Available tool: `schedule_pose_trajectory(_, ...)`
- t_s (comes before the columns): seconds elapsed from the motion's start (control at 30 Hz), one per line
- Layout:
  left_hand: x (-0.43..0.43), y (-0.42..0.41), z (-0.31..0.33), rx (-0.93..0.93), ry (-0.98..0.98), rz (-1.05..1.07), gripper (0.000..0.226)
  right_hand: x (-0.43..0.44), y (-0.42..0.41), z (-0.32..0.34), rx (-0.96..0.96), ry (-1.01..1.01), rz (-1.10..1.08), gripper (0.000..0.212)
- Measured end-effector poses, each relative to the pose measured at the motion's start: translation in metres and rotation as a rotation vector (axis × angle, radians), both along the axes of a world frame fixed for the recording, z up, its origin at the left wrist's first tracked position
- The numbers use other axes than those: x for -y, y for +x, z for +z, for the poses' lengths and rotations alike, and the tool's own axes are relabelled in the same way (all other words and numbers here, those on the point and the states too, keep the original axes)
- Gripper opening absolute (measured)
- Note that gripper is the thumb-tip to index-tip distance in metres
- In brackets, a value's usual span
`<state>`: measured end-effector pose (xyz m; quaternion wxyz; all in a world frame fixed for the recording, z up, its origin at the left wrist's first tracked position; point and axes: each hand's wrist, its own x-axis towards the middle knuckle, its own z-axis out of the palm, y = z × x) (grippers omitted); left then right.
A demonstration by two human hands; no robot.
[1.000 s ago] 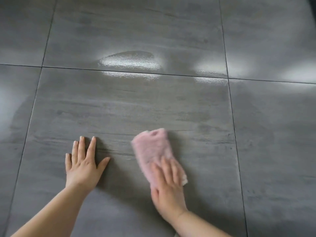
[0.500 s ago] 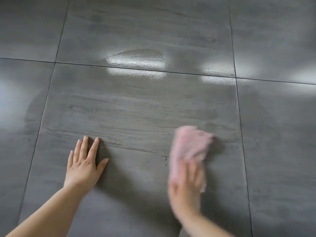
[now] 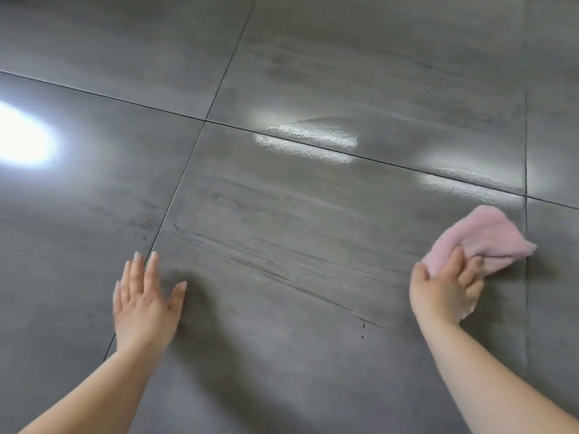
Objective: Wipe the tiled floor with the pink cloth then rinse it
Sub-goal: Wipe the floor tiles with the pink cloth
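The pink cloth [image 3: 482, 239] lies bunched on the grey tiled floor [image 3: 282, 245] at the right, close to a dark grout line. My right hand [image 3: 445, 292] presses on the cloth's near end and grips it, fingers curled over the fabric. My left hand [image 3: 145, 302] rests flat on the floor at the lower left, fingers spread, palm down, holding nothing. A wide stretch of tile separates the two hands.
Wet glossy streaks [image 3: 308, 142] shine across the grout line in the middle distance, and more [image 3: 466, 183] just beyond the cloth. A bright light reflection [image 3: 25, 142] glares at the left edge. Two tiny dark specks [image 3: 363, 330] sit on the tile between my arms.
My right hand has swept the pink cloth to the right across the tile, up to the grout line. The view has shifted and tilted. My left hand stays planted on the floor.
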<state>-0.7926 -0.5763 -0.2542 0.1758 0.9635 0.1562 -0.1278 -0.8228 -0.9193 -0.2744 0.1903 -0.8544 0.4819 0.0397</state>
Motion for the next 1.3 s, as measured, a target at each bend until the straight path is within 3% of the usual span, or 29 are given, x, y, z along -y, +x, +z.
schedule_pose_trajectory(0.07,-0.02,0.002,-0.004,-0.054,0.02,0.106,0.066,-0.067,0.006,-0.012,0.089,-0.079,0.439,0.064)
schedule_pose_trajectory(0.17,-0.047,0.002,-0.006,-0.252,0.057,0.009,0.073,-0.144,0.001,-0.026,0.107,-0.163,1.09,0.069)
schedule_pose_trajectory(0.27,-0.067,0.021,0.009,-0.463,0.149,-0.238,0.076,-0.151,0.01,-0.022,0.021,-0.134,1.39,0.077)
schedule_pose_trajectory(0.37,-0.085,0.046,0.033,-0.496,0.214,-0.474,0.068,-0.116,0.044,-0.021,0.021,-0.23,1.497,0.067)
schedule_pose_trajectory(0.47,-0.104,0.059,0.041,-0.354,0.17,-0.559,0.061,-0.089,0.091,-0.005,-0.11,-0.261,1.36,0.082)
schedule_pose_trajectory(0.5,-0.11,0.06,0.037,-0.292,0.123,-0.508,0.059,-0.085,0.105,0.003,-0.137,-0.285,1.281,0.085)
schedule_pose_trajectory(0.6,-0.123,0.062,0.011,-0.129,0.034,-0.206,0.058,-0.117,0.131,0.023,-0.3,-0.071,0.911,0.067)
schedule_pose_trajectory(0.67,-0.129,0.061,-0.011,-0.115,0.04,-0.057,0.062,-0.17,0.119,0.015,-0.296,-0.068,0.855,0.068)
schedule_pose_trajectory(0.77,-0.13,0.052,-0.033,-0.008,0.035,0.004,0.069,-0.249,0.084,-0.011,-0.082,-0.16,1.159,0.083)
schedule_pose_trajectory(0.87,-0.132,0.051,-0.035,-0.087,0.028,-0.059,0.08,-0.29,0.087,-0.019,0.058,-0.162,1.51,0.085)
schedule_pose_trajectory(1.0,-0.135,0.05,-0.04,-0.075,0.064,-0.057,0.076,-0.252,0.165,-0.019,0.087,-0.238,1.819,0.071)
schedule_pose_trajectory(1.07,-0.137,0.052,-0.043,-0.065,0.065,-0.052,0.074,-0.206,0.209,-0.025,0.1,-0.308,1.678,0.063)
schedule_pose_trajectory(1.13,-0.138,0.051,-0.046,-0.069,0.057,-0.058,0.072,-0.149,0.23,-0.022,0.081,-0.282,1.294,0.058)
schedule_pose_trajectory(1.23,-0.138,0.051,-0.048,-0.049,0.094,-0.064,0.07,-0.074,0.229,-0.008,-0.047,-0.143,0.602,0.077)
schedule_pose_trajectory(1.3,-0.139,0.051,-0.049,-0.044,0.114,-0.07,0.07,-0.077,0.226,0.003,-0.031,-0.079,0.338,0.08)
